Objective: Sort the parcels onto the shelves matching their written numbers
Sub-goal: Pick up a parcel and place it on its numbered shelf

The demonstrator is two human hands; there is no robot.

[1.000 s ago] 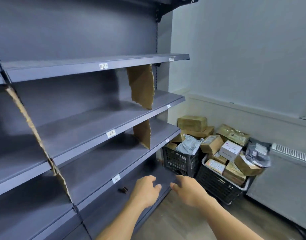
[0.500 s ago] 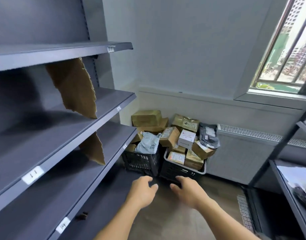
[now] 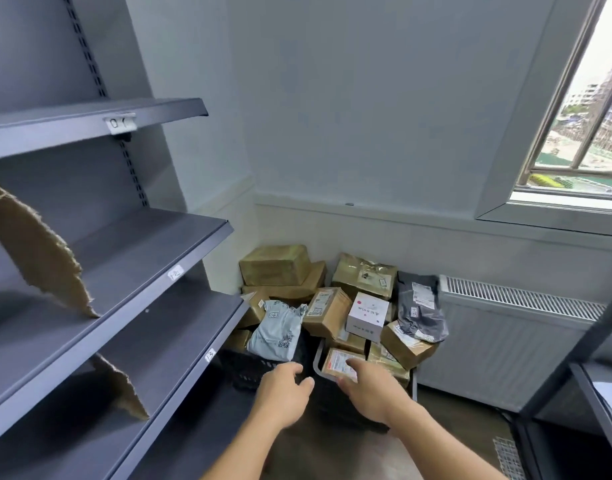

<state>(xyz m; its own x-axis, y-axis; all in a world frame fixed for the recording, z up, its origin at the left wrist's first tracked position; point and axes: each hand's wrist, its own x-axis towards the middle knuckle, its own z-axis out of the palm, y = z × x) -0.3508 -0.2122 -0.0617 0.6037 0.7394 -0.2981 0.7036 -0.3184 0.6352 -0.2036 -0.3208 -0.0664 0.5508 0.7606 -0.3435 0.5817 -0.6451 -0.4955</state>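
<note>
L hand (image 3: 283, 393) & R hand (image 3: 371, 394) now nearer parcels (image 3: 327, 311); both grips loose, empty; crates (image 3: 246, 368) mostly hidden.

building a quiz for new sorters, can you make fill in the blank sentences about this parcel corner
The pale blue-grey plastic mailer bag lies on the ___ plastic crate.
The white cardboard box stands to the ___ of the dark grey plastic bag.
The torn brown dividers on the grey metal shelves are made of ___.
The left hand holds ___.
Missing words: black; left; cardboard; nothing
</note>
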